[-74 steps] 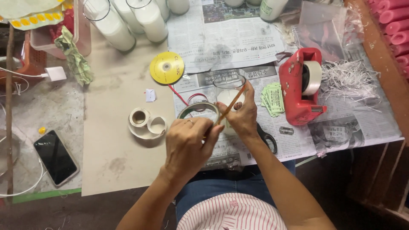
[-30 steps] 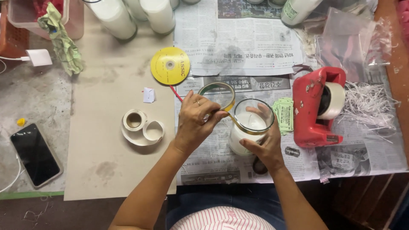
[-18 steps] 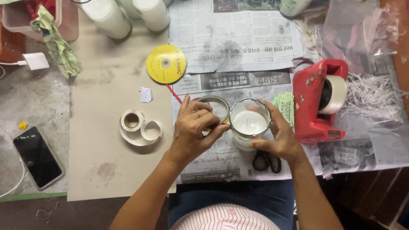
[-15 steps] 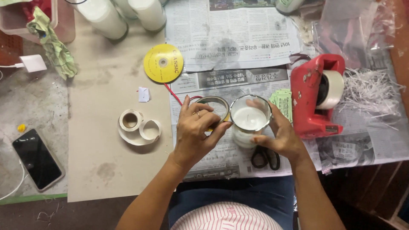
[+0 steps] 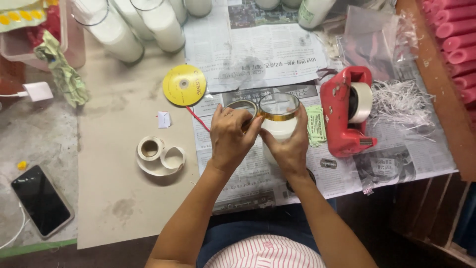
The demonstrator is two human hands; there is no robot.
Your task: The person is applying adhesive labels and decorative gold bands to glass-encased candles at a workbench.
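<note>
A clear glass jar with white wax, the candle jar point(image 5: 280, 106), stands on newspaper point(image 5: 258, 54) in the middle of the table. A gold ribbon point(image 5: 277, 116) runs around the jar just below its rim. My right hand point(image 5: 287, 146) wraps the jar's near side. My left hand point(image 5: 230, 139) pinches the gold ribbon against the jar's left side, with a loose loop of ribbon point(image 5: 241, 105) standing up beside it. My hands hide the jar's lower half.
A red tape dispenser point(image 5: 344, 111) sits right of the jar, green paper slips point(image 5: 315, 126) between them. A yellow ribbon spool point(image 5: 184, 85), sticker roll point(image 5: 156, 154), phone point(image 5: 40, 200), several tall white candles point(image 5: 148, 22), shredded paper point(image 5: 404, 101) and pink candles point(image 5: 456, 34) lie around.
My right hand has slid from the jar's right side to its near side. The ribbon now lies tight around the jar under the rim. Both hands have closed together at the jar's left front.
</note>
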